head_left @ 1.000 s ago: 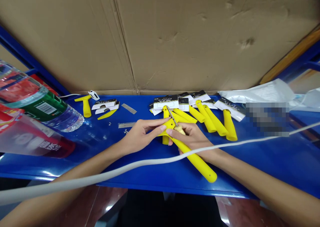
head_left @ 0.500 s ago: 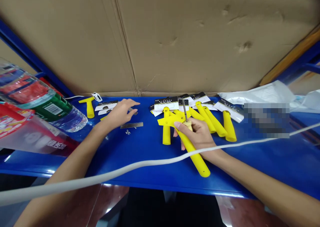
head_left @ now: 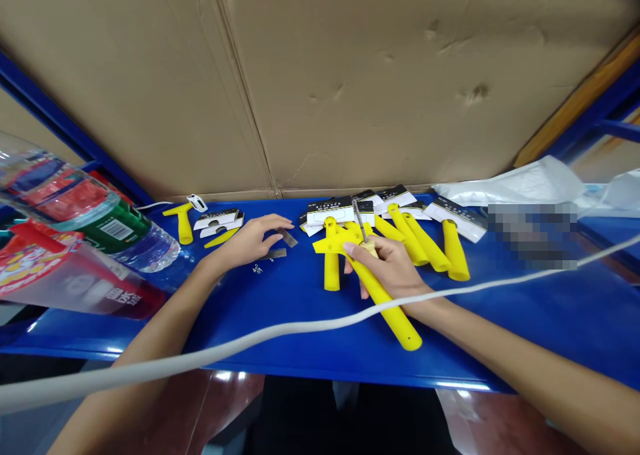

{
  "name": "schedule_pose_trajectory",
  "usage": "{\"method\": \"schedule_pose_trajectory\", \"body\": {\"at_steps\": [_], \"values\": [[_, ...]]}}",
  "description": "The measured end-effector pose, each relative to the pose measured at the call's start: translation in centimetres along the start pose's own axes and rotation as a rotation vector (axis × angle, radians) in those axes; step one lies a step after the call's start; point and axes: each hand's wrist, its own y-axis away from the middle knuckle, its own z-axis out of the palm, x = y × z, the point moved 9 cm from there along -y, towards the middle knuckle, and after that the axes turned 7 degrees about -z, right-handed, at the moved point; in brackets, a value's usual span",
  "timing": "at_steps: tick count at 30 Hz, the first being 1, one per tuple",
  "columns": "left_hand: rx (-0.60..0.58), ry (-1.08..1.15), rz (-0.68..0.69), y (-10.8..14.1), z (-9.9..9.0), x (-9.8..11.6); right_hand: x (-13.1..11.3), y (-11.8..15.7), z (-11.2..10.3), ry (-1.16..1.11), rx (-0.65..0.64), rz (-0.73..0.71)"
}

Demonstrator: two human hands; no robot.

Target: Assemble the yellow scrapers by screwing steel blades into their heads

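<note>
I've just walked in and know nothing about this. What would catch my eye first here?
The bright yellow T-shaped plastic handles jump out first, lying in a cluster on the middle of the blue bench. The right hand grips a small wooden-handled screwdriver over them, while the left hand lies open by thin metal strips. A white cable cuts across the front of the view.

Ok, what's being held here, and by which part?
The right hand grips a screwdriver by its wooden handle, apparently along with the handle of a yellow scraper; the left hand seems empty.
</note>
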Motion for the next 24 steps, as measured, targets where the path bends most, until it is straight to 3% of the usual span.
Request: {"method": "schedule_pose_trajectory", "body": {"at_steps": [4, 10, 15, 19, 24], "values": [[-0.042, -0.049, -0.015, 0.2, -0.4, -0.9, 0.6, 0.1, 0.1, -0.019, -0.011, 0.022], [-0.007, 0.057, -0.197, -0.1, -0.8, -2.1, 1.1, 0.0, 0.4, -0.032, -0.046, 0.035], [0.122, 0.509, -0.362, 0.2, -1.1, -0.3, 0.9, -0.1, 0.5, -0.053, -0.041, 0.059], [0.076, 0.887, -0.498, 1.0, 1.1, 2.0, 0.5, 0.0, 0.8, -0.041, -0.044, 0.058], [0.064, 1.001, -0.531, 1.6, 3.1, 4.0, 0.7, 0.0, 0.8, -0.018, -0.053, 0.045]]}}
